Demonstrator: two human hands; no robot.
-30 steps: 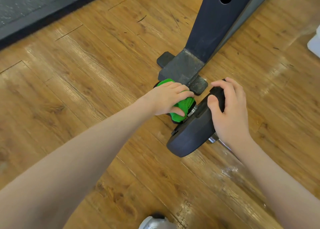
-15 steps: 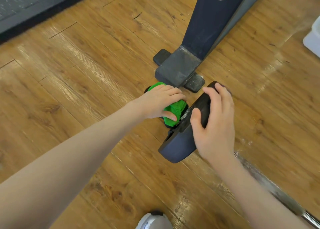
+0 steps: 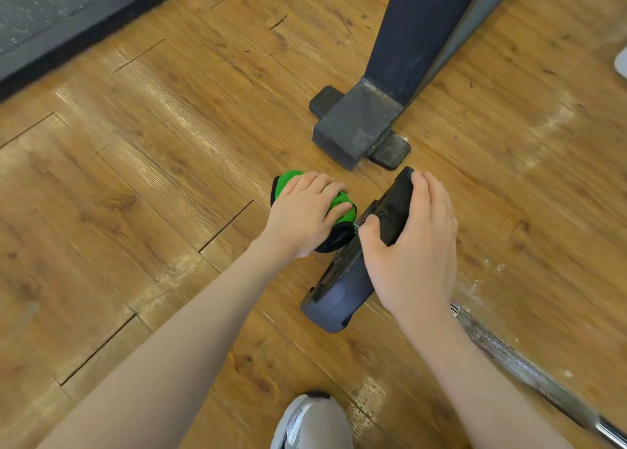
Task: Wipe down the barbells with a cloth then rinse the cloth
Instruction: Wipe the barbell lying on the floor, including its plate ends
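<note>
Barbell end on a wood floor [image 3: 169,177], seen from above. The left hand [image 3: 302,218] lies over a green cloth [image 3: 341,208], fingers curled around it, and presses it against the bar's end sleeve just left of the plate [image 3: 353,279]; the sleeve itself is hidden under cloth and hand, so the exact contact cannot be made out. The right hand [image 3: 414,245] grips the dark plate's upper rim, thumb on the left face and fingers curled over the right. The plate stands on edge near the floor's centre. The knurled steel bar [image 3: 529,377] runs from behind the right wrist toward the lower right corner. A dark rack foot [image 3: 359,123] stands just beyond the plate. A grey shoe [image 3: 312,421] shows at the bottom edge, and a dark mat [image 3: 51,14] fills the upper left corner.
</note>
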